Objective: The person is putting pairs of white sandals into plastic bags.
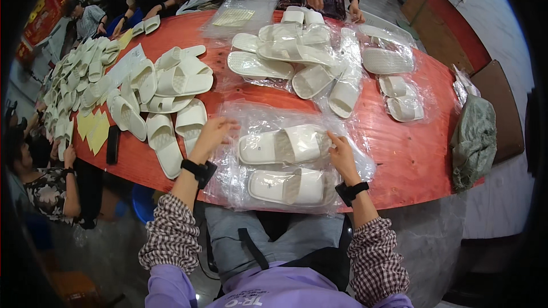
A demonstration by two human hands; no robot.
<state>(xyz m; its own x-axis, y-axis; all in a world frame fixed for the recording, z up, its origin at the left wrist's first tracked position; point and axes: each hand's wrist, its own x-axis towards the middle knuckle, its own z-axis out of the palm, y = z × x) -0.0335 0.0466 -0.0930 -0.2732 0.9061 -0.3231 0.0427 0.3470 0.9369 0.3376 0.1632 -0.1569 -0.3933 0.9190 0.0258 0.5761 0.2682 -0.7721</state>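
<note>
Both hands work at the frame's centre: the left hand [212, 132] hovers loosely open above the clear plastic bag [251, 117], the right hand [342, 157] pinches the bagged white slipper [283, 145]; a second slipper [288, 186] lies below on the red counter [408, 154].

Two white slippers [283, 146] [288, 186] lie sideways, one above the other, on clear plastic bags [240, 182] at the red table's near edge.
</note>
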